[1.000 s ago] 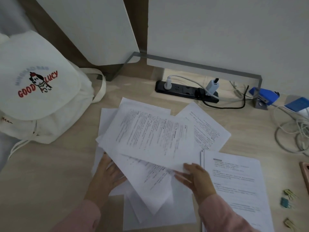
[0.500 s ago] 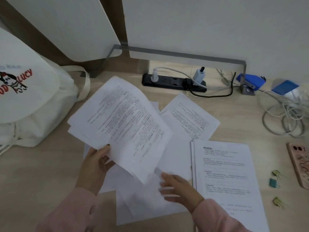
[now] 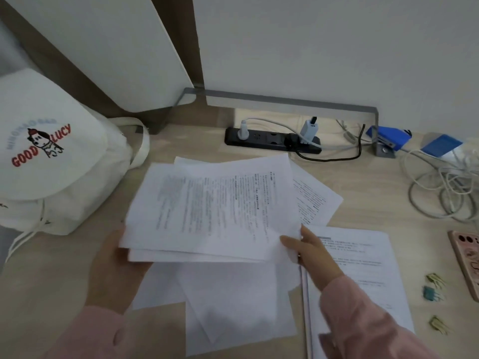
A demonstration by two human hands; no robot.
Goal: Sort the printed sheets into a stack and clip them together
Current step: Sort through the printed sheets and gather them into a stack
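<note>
A bunch of printed sheets is lifted off the wooden desk, turned sideways. My left hand grips its near left corner from below. My right hand pinches its near right corner. Several loose sheets lie flat on the desk under the lifted bunch, and one more printed sheet lies behind it to the right. A squared stack of printed pages lies at the right, partly under my right sleeve. Three small binder clips lie in a column right of that stack.
A white cloth bag stands at the left. A black power strip with plugs lies by the wall, with a blue stapler and tangled white cables to its right. A pink phone lies at the right edge.
Both hands gathered loose sheets off the desk, raised them and turned the bunch sideways. My right hand moved from the flat sheets to the bunch's right corner.
</note>
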